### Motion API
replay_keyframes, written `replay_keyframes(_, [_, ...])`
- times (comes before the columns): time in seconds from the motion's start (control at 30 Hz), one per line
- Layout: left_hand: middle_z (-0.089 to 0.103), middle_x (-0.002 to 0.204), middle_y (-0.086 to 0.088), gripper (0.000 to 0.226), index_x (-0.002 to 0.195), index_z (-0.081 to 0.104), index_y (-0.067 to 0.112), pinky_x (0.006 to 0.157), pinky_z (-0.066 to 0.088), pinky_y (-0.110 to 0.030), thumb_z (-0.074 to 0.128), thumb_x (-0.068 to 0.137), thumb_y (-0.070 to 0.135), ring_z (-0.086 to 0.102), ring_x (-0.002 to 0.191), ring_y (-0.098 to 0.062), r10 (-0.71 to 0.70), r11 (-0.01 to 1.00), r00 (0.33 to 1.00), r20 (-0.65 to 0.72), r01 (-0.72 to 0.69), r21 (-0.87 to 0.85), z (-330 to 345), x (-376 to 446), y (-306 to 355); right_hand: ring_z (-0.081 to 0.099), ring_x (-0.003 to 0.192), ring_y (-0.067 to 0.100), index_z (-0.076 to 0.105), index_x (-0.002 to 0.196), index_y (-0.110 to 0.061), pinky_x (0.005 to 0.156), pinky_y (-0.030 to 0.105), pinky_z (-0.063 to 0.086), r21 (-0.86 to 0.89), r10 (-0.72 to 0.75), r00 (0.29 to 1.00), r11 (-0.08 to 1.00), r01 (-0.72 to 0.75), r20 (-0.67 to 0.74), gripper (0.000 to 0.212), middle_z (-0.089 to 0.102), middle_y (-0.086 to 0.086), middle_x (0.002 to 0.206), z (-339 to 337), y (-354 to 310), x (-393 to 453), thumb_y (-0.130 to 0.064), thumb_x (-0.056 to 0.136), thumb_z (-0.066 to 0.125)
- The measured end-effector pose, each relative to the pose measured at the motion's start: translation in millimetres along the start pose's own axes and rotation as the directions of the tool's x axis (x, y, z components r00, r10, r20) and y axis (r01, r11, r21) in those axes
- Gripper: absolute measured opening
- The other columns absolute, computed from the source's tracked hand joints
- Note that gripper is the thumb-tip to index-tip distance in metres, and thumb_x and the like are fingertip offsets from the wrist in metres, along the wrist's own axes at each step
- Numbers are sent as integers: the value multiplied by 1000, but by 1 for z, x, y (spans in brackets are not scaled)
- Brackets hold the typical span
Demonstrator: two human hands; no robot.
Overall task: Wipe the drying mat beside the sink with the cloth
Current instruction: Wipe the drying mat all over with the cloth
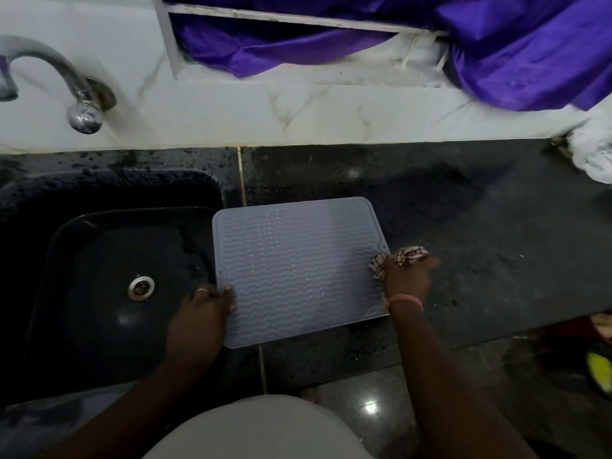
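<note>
A grey ribbed drying mat (298, 270) lies on the black counter just right of the sink (99, 293), its left edge overhanging the basin. My left hand (202, 319) grips that left edge, thumb on top of the mat. My right hand (405, 276) holds a patterned white-and-brown cloth (409, 255) bunched at the mat's right edge, partly on the mat and partly on the counter. Most of the cloth is hidden under my fingers.
A chrome tap (66, 81) juts from the marble wall above the sink. Purple fabric (496, 51) hangs at the back. A white bundle (592, 154) sits at the counter's far right. The counter's front edge (496, 339) runs diagonally below the mat.
</note>
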State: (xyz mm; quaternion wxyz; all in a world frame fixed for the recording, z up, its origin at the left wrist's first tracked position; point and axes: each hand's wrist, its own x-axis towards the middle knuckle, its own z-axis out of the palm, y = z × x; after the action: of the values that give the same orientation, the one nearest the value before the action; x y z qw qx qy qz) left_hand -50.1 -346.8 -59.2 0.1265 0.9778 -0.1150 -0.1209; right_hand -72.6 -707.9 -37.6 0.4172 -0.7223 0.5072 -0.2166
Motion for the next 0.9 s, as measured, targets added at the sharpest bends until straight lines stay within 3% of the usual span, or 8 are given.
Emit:
replay_keyframes(0.1, [52, 128, -2, 38, 138, 54, 38, 89, 53, -39, 40, 104, 41, 54, 114, -25, -5, 1000, 1000, 8, 5, 22, 1, 1, 0, 65, 90, 26, 43, 114, -12, 74, 18, 45, -37, -41, 999, 998, 42, 27, 55, 63, 5, 99, 5, 2, 8, -16, 77, 83])
replay_keyframes(0.23, [57, 124, -3, 37, 131, 63, 28, 91, 53, -38, 42, 103, 39, 58, 111, -24, -1, 996, 1000, 11, 2, -89, 7, 6, -4, 62, 107, 31, 55, 128, -10, 83, 33, 47, -352, -112, 964, 916, 195, 242, 49, 60, 14, 126, 16, 7, 12, -30, 86, 69])
replay_keyframes(0.33, [59, 124, -5, 36, 132, 63, 27, 91, 53, -40, 45, 103, 37, 60, 110, -26, 11, 989, 1000, 17, -8, -145, 13, 8, -10, 61, 108, 33, 50, 133, -7, 85, 37, 50, -366, -126, 960, 906, 213, 249, 58, 58, 15, 126, 21, 4, 13, -27, 84, 71])
replay_keyframes(0.43, [59, 127, -7, 33, 132, 62, 34, 90, 53, -37, 50, 102, 38, 61, 111, -26, 22, 983, 1000, 4, -21, -185, 15, 10, -14, 63, 106, 33, 45, 126, -3, 86, 32, 49, -459, -197, 941, 833, 309, 277, 45, 60, 16, 117, 23, 1, 13, -17, 88, 64])
replay_keyframes(0.5, [59, 128, -4, 31, 129, 61, 42, 90, 54, -36, 48, 101, 44, 62, 112, -24, 6, 978, 1000, -8, -8, -208, 16, 10, -16, 66, 99, 35, 40, 121, -2, 79, 28, 45, -393, -235, 943, 864, 313, 235, 44, 64, 17, 109, 24, -1, 11, -8, 85, 64])
replay_keyframes(0.63, [56, 126, -1, 34, 127, 60, 44, 89, 54, -35, 39, 102, 54, 64, 108, -21, -36, 970, 999, 29, 42, -239, 14, 11, -17, 68, 93, 39, 38, 116, -9, 79, 37, 52, -340, -266, 934, 878, 338, 239, 43, 68, 18, 103, 24, -4, 1, -7, 83, 66])
replay_keyframes(0.8, [53, 130, -2, 38, 128, 62, 39, 90, 53, -35, 38, 103, 53, 63, 110, -22, -44, 981, 998, 41, 51, -186, 10, 11, -13, 65, 103, 40, 22, 149, -4, 85, 39, 52, -389, -253, 891, 830, 401, 378, 77, 65, 23, 115, 38, -11, -25, -12, 87, 67])
replay_keyframes(0.9, [52, 130, 0, 41, 132, 60, 38, 90, 53, -34, 36, 103, 53, 63, 110, -19, -45, 982, 997, 65, 56, -178, 9, 11, -13, 63, 108, 37, 16, 153, -3, 89, 36, 49, -333, -226, 887, 866, 372, 403, 84, 63, 20, 122, 45, -16, -51, -12, 88, 68])
